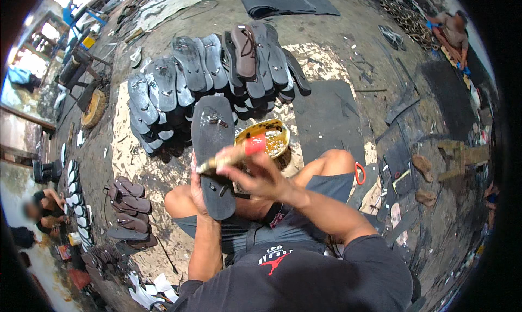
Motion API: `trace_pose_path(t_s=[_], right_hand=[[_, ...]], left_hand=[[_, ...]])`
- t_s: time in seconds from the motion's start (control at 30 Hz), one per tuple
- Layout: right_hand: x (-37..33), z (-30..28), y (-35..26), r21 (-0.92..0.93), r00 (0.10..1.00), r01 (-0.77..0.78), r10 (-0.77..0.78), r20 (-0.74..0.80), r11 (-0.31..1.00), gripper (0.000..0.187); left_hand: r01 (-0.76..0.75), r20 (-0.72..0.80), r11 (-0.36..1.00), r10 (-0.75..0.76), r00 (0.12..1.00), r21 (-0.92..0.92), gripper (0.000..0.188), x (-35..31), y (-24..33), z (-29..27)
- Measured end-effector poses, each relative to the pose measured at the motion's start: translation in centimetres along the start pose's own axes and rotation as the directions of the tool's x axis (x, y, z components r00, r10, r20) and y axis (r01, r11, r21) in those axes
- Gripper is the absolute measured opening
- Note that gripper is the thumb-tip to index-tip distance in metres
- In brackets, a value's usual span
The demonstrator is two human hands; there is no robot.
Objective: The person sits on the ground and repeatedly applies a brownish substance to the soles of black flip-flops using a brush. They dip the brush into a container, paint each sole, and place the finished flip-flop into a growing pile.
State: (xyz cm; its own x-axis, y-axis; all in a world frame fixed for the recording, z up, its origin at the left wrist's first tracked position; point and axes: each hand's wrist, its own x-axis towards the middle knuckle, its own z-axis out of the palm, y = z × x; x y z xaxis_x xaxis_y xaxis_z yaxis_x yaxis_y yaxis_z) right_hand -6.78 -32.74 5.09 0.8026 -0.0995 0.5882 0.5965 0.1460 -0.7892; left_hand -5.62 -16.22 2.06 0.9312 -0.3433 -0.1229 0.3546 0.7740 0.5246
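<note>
My left hand (pixel 198 189) grips the side of a dark grey sandal sole (pixel 213 130), mostly from underneath. The sole is held up lengthwise over my lap, with short strap ends showing on its face and wet-looking specks near its far end. In my right hand (pixel 261 177) is a brush (pixel 231 158) with a red band, its tip at the middle of the sole; hand and brush are slightly blurred. Just behind the brush sits a round tub (pixel 280 126) of amber, glue-like liquid, its rim smeared dark.
Stacked dark sandal soles (pixel 187 64) form a wide pile beyond my hands, a brown sandal (pixel 244 51) on top. Brown sandals (pixel 130 203) lie at left. Red-handled scissors (pixel 360 173) rest by my right knee. Other people sit at the far left and far right.
</note>
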Motion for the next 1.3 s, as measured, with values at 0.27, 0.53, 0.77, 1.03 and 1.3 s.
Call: trace_pose_path(t_s=[0.27,0.53,0.77,1.03,1.3], right_hand=[[7.7,-5.4,0.3,-0.26,0.948,-0.188,0.105,-0.302,0.947,0.024],[9.4,-4.4,-0.4,-0.29,0.991,-0.047,0.009,-0.132,0.956,0.023],[-2.1,2.2,-1.1,-0.161,0.931,-0.346,0.359,0.063,0.924,0.027],[2.0,-0.2,2.7,-0.541,0.949,0.314,-0.25,0.191,0.78,0.027],[0.5,2.6,-1.2,-0.24,0.966,0.105,-0.042,0.254,0.965,0.024]], left_hand=[[0.015,0.145,0.993,-0.032,0.989,0.114,0.063,-2.8,0.3,-1.9],[0.051,0.09,0.986,-0.037,0.995,-0.16,0.069,-4.0,0.5,0.8],[-0.088,0.005,0.961,0.093,0.996,-0.263,0.047,3.4,4.2,0.1],[-0.174,-0.071,0.985,0.174,0.982,0.011,0.056,3.9,0.9,3.9],[-0.101,0.088,0.994,0.105,0.991,-0.046,0.054,4.7,4.4,-0.2]])
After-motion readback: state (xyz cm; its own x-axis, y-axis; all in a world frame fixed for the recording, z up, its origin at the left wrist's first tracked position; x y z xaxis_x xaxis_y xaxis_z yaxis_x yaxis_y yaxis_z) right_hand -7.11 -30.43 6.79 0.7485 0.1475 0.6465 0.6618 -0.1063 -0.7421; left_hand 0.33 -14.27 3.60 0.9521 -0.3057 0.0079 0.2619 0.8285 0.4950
